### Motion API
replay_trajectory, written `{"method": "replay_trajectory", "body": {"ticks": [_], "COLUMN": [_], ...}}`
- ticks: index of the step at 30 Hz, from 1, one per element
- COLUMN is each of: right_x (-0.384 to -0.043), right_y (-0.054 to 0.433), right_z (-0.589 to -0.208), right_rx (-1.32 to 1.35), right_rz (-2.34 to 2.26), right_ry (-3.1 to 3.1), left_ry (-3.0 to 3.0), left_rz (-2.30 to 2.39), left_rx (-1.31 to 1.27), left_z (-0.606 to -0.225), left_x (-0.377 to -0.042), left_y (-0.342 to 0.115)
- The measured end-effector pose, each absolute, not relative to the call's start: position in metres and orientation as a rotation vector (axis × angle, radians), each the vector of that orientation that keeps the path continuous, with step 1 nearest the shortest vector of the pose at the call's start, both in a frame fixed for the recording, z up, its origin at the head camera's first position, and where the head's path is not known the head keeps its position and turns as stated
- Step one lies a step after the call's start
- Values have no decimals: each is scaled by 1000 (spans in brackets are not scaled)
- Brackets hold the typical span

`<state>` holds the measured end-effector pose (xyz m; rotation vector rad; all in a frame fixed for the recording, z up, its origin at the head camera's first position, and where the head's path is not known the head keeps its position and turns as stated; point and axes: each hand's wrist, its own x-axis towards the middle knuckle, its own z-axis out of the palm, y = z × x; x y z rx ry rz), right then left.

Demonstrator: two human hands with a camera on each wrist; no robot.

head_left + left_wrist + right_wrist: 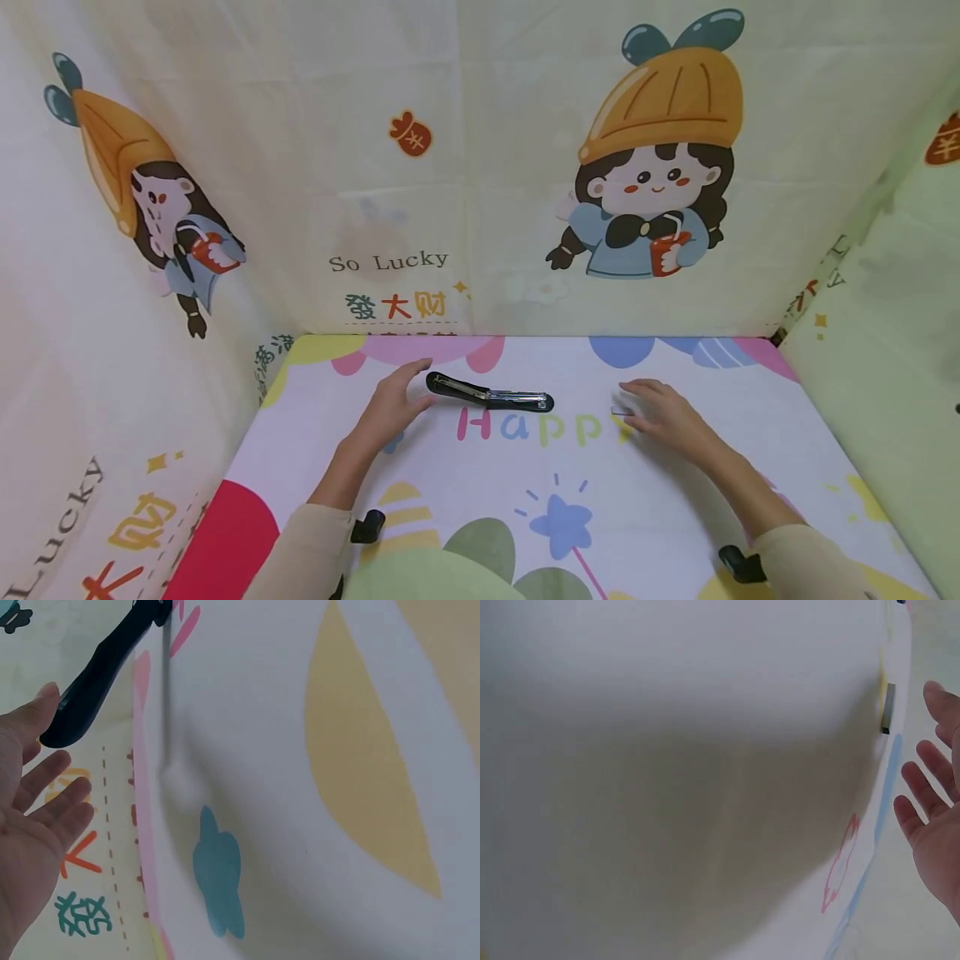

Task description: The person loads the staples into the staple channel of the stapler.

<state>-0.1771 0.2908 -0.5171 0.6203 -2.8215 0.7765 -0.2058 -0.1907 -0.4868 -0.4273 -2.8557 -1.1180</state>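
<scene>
A black stapler (491,393), spread wide with its metal magazine showing, lies near the back of the table. My left hand (390,406) is at its left end, thumb and fingers parted around that tip. In the left wrist view the dark rounded end of the stapler (79,712) overlaps the thumb, and the fingers are loosely extended. My right hand (666,418) hovers to the right with relaxed, parted fingers and nothing in them. Just by its fingertips, a short grey strip of staples (888,709) lies on the table over the last printed letter.
The tabletop (660,517) has a colourful printed cover with the word Happy. Cream printed cloth (510,208) walls in the back and both sides. A small black wrist device (367,527) sits at the left sleeve, and another black device (741,565) at the right.
</scene>
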Motion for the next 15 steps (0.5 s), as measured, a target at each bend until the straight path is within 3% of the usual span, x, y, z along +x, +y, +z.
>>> {"method": "replay_trajectory", "body": {"ticks": [15], "right_x": [-190], "right_y": [284], "right_z": [-527], "right_rx": [662], "right_rz": [699], "right_ry": [-2823], "left_ry": [-2685], "left_rz": [-1698], "left_rx": [-255], "left_z": [-499], "left_x": [-214], "left_y": [-181]}}
